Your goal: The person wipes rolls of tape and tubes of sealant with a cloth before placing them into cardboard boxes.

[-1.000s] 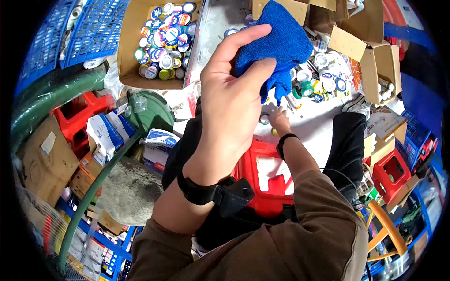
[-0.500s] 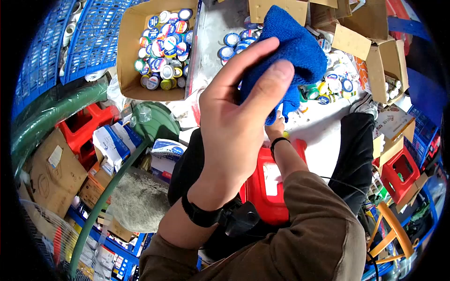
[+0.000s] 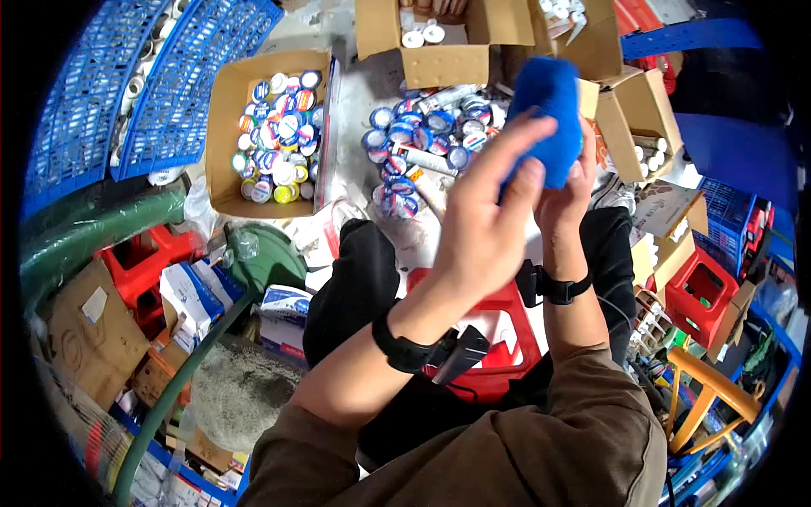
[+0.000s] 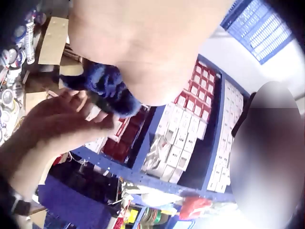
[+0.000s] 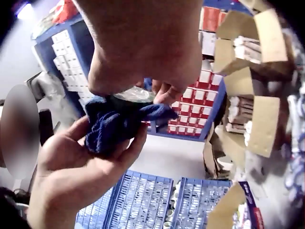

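Observation:
In the head view, my left hand point(image 3: 486, 224) grips a blue cloth point(image 3: 553, 110) between thumb and fingers, raised over my lap. My right hand point(image 3: 568, 198) is up against the cloth's other side. The right wrist view shows a small round roll point(image 5: 136, 94) with a shiny, clear-looking face and a greenish edge, held in the right fingers and pressed into the bunched cloth. Most of that roll is hidden by the cloth and the hand. Several loose tape rolls point(image 3: 439, 122) with blue, white and red faces lie on the white surface ahead.
An open cardboard box point(image 3: 221, 139) full of similar rolls stands at the left. Blue plastic crates point(image 3: 203, 89) are beyond it. More open cardboard boxes point(image 3: 446, 68) line the back and right. A red stool point(image 3: 528, 334) sits below my forearms, between my knees.
My right hand has risen from the white surface to the cloth, bringing a roll. My left hand with the cloth has moved right, and the head view has shifted.

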Demonstrator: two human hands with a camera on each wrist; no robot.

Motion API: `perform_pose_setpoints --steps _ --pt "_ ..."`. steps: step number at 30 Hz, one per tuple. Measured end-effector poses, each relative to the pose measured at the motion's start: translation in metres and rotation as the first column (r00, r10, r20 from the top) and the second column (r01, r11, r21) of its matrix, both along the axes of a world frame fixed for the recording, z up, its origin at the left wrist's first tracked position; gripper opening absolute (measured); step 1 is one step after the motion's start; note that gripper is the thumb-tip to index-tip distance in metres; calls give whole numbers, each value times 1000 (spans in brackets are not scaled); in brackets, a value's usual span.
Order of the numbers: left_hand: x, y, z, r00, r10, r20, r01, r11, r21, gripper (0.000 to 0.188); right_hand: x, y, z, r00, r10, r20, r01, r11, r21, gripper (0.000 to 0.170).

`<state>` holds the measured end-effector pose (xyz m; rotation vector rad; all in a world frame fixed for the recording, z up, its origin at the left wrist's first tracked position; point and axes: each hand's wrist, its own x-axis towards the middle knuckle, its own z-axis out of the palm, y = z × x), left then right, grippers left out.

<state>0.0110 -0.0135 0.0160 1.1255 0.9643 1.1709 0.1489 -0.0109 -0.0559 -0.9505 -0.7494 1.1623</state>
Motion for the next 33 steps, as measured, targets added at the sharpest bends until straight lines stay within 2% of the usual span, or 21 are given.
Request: perform_pose_setpoints --steps 2,3,4,6,8,10,12,13,14,16,17,18,20,21,22,24,26,28,30,32,33 --pt "10 -1 -2 963 37 -267 60 937 345 37 3 -3 26 925 46 377 -17 997 -78 63" --pt "11 -1 -2 965 37 -259 61 930 363 37 3 -7 25 901 33 433 -59 997 45 53" --pt "11 2 -7 979 16 -205 53 943 327 38 5 -12 16 897 16 441 -29 999 22 58" --pt "12 12 -7 996 -12 87 -6 979 206 39 3 -18 28 841 78 536 -195 967 166 62" --pt "9 14 -3 946 35 322 5 992 -123 39 0 -31 44 657 51 752 -236 962 140 66" --pt "9 13 -12 965 13 261 40 980 -196 37 -6 -31 34 701 -92 707 -127 960 250 69" --pt "17 7 -11 984 74 161 -47 985 -169 33 -5 -23 35 642 -211 737 -8 960 281 70" --pt "15 3 -10 992 34 121 -3 968 -250 30 -3 -18 31 664 -275 695 72 949 306 67" --pt "17 0 -9 993 45 107 -18 971 -240 29 2 -14 33 648 -287 706 91 949 303 70" --pt "20 -7 -4 993 46 105 -10 947 -320 28 3 -8 40 771 -270 576 139 955 262 73" --pt "21 -7 -3 973 81 216 -5 945 -328 31 2 -7 40 849 -245 469 133 957 259 74" --pt "20 -3 -2 973 83 215 -9 946 -325 31 1 -7 39 850 -244 466 131 956 262 74" --pt "12 8 -1 773 198 603 161 858 -488 34 -3 -12 36 842 -170 512 -3 947 320 75" --pt "5 10 -1 756 190 627 220 828 -516 37 -5 -16 36 828 -98 552 -76 956 283 74" --pt "0 14 -9 724 182 665 268 814 -514 37 -5 -17 40 710 -76 700 -142 958 248 70" --pt "-2 18 -18 786 186 589 163 858 -488 34 -5 -9 43 586 -41 809 -178 968 178 66" --pt "-4 16 -20 906 234 354 -54 890 -452 32 -11 -4 37 703 52 710 -83 997 9 63" --pt "-10 21 -29 958 253 133 -187 906 -379 35 -22 6 29 811 140 568 -114 990 -81 62" --pt "-27 28 -27 949 310 -56 -311 893 -325 33 -38 17 16 821 170 545 -148 985 -84 61" --pt "-47 35 -31 937 295 -187 -341 890 -304 31 -61 23 6 905 241 350 -164 958 -236 57" --pt "-55 37 -31 928 317 -196 -365 876 -316 33 -65 30 -26 909 180 375 -125 978 -168 53"
